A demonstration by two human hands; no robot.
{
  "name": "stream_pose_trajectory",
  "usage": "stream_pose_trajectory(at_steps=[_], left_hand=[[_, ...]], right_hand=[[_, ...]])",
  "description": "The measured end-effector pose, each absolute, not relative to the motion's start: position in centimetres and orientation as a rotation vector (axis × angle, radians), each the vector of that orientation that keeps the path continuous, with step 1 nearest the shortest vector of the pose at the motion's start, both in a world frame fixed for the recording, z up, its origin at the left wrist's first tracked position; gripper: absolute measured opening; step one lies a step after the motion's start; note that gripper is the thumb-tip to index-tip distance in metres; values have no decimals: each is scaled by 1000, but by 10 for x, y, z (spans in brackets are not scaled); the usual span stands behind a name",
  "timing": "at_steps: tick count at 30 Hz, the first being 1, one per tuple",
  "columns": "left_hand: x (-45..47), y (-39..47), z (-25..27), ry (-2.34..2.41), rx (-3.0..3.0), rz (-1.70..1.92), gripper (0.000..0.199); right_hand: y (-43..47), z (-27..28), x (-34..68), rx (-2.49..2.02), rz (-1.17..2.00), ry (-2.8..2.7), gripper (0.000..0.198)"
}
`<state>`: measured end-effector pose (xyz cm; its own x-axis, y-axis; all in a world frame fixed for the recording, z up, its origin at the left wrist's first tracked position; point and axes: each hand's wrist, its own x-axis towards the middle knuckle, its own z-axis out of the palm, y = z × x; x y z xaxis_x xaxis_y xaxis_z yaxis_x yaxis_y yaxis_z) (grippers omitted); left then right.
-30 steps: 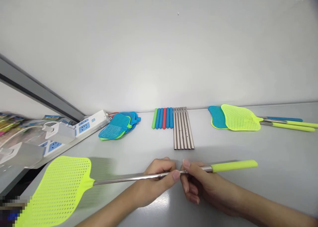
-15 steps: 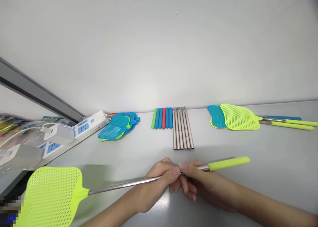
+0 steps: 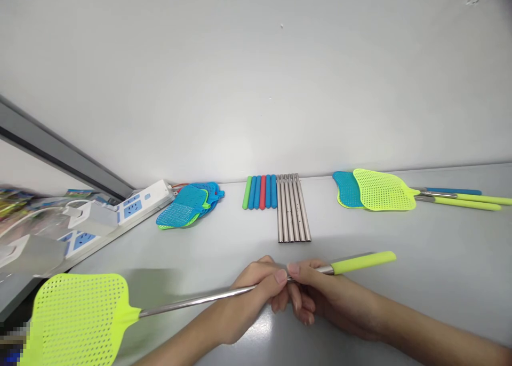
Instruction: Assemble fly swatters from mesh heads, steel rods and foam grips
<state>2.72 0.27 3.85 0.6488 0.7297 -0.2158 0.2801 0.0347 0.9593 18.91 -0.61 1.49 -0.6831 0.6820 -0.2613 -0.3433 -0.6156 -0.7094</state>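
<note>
A yellow-green fly swatter (image 3: 82,315) with a metal shaft is held across the front of the table, its mesh head at the lower left and its yellow-green grip pointing right. My left hand (image 3: 260,286) is closed on the extended shaft near its middle. Just beside it, my right hand (image 3: 316,288) pinches the thicker metal section below the grip. Both thumbs lie on top, almost touching. Behind the hands lie several metal rods (image 3: 293,208) in a row, and next to them several coloured handle grips (image 3: 260,192), green, blue and red.
Blue and green swatter heads (image 3: 184,206) are stacked at the back left, close to a white power strip (image 3: 132,211) with plugged-in adapters. At the right lie several swatters with shafts and grips, a yellow-green one (image 3: 384,190) on top. A white wall (image 3: 256,78) rises behind the table.
Both hands keep their hold on the swatter, which has shifted slightly to the left in view. The table items have barely moved in the picture.
</note>
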Motion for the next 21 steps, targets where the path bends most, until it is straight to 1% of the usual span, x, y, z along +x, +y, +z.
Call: stream_pose_trajectory(at_steps=[14, 21], left_hand=[[27, 4, 40, 882, 1576, 384, 48], [28, 3, 38, 891, 1597, 420, 48]], right_hand=[[-6, 19, 189, -733, 2280, -808, 44], [-6, 18, 190, -721, 2277, -808, 44]])
